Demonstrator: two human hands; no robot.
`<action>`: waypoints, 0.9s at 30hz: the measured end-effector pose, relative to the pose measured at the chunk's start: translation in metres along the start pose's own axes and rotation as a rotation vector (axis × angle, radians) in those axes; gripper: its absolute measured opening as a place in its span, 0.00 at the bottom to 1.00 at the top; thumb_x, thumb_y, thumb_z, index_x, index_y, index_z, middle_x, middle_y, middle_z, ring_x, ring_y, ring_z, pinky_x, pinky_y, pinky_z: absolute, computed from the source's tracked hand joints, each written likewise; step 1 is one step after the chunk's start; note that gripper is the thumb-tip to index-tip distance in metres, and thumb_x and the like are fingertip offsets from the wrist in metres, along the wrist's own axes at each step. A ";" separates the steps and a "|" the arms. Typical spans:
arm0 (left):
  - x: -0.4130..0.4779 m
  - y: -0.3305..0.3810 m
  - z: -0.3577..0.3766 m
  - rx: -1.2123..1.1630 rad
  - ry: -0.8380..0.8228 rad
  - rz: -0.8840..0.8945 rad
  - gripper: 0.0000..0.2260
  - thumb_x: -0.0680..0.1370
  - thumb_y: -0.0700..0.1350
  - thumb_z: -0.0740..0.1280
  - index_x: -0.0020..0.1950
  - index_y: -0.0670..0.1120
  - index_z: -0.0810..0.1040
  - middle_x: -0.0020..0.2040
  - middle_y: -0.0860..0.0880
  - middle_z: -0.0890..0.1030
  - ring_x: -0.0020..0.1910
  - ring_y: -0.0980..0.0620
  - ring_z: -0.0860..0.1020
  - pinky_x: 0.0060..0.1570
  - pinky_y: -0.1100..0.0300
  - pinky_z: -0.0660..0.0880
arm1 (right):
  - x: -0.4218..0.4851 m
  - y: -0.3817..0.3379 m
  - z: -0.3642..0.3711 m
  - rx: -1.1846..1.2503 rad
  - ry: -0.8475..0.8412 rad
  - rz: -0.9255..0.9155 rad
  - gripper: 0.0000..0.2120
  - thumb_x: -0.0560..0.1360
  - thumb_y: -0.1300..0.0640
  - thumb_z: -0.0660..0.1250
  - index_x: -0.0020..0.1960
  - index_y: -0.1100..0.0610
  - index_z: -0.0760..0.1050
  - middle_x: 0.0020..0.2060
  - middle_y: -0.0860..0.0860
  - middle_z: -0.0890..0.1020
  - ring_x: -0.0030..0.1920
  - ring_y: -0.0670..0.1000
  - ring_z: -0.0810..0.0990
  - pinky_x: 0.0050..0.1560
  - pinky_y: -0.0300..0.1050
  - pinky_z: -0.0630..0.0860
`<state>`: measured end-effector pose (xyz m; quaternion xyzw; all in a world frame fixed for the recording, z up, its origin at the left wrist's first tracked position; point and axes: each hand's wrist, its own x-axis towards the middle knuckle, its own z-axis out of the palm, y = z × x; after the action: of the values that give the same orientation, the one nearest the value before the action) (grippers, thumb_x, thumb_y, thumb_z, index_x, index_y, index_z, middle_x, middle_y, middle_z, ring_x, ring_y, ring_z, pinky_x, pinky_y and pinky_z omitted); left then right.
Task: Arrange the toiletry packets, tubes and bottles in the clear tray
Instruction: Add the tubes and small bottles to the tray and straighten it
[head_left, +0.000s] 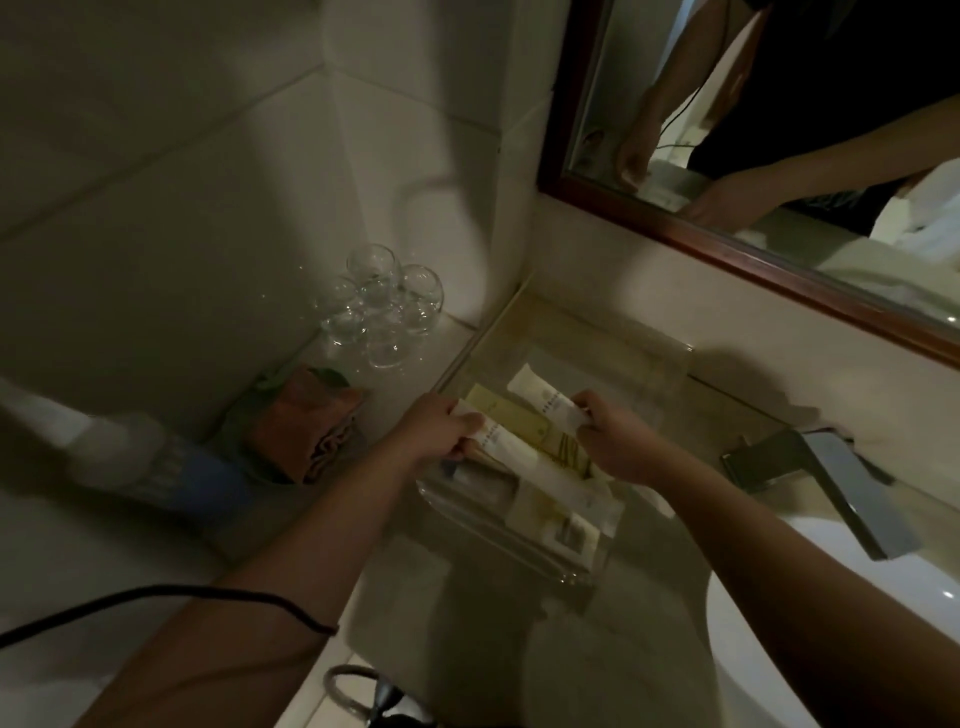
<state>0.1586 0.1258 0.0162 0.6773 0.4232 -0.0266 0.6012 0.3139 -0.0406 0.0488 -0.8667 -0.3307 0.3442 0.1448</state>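
A clear tray (571, 569) lies on the counter beside the sink. In it lie several pale toiletry packets and tubes side by side. My left hand (439, 428) pinches the near end of a long white packet (524, 460) at the tray's left side. My right hand (613, 439) grips the lower end of a white tube (543, 397) that points toward the back wall. A yellowish packet (524, 423) lies between the two. Further white packets (556, 519) lie at the tray's near end. What is under my hands is hidden.
Several upturned clear glasses (382, 309) stand in the corner at the left. A folded orange cloth (306, 421) and a blurred white and blue bottle (145, 457) lie nearer. A chrome faucet (826, 480) and white basin (841, 623) are at the right. A framed mirror (769, 156) hangs above.
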 end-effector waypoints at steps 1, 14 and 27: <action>0.002 0.000 0.004 0.013 0.009 0.001 0.05 0.78 0.42 0.67 0.45 0.42 0.79 0.39 0.43 0.81 0.34 0.50 0.79 0.31 0.62 0.78 | 0.003 0.001 0.000 -0.001 0.003 0.002 0.18 0.79 0.61 0.57 0.68 0.55 0.66 0.55 0.55 0.77 0.46 0.53 0.79 0.35 0.40 0.75; 0.011 -0.012 0.003 0.253 0.164 0.024 0.13 0.76 0.47 0.66 0.56 0.39 0.79 0.53 0.42 0.81 0.51 0.46 0.79 0.47 0.57 0.72 | 0.018 0.011 0.005 -0.008 -0.031 -0.031 0.21 0.75 0.65 0.58 0.67 0.55 0.69 0.56 0.54 0.77 0.50 0.53 0.77 0.40 0.42 0.75; -0.004 -0.030 0.026 0.904 0.471 0.409 0.20 0.70 0.48 0.72 0.59 0.44 0.75 0.55 0.41 0.76 0.54 0.39 0.74 0.48 0.49 0.73 | 0.035 -0.015 0.039 -0.130 -0.004 -0.121 0.19 0.76 0.61 0.59 0.67 0.52 0.69 0.60 0.55 0.77 0.56 0.56 0.77 0.52 0.48 0.76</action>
<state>0.1506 0.0996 -0.0125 0.9242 0.3525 0.0638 0.1324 0.2991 -0.0050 0.0102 -0.8521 -0.4041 0.3145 0.1083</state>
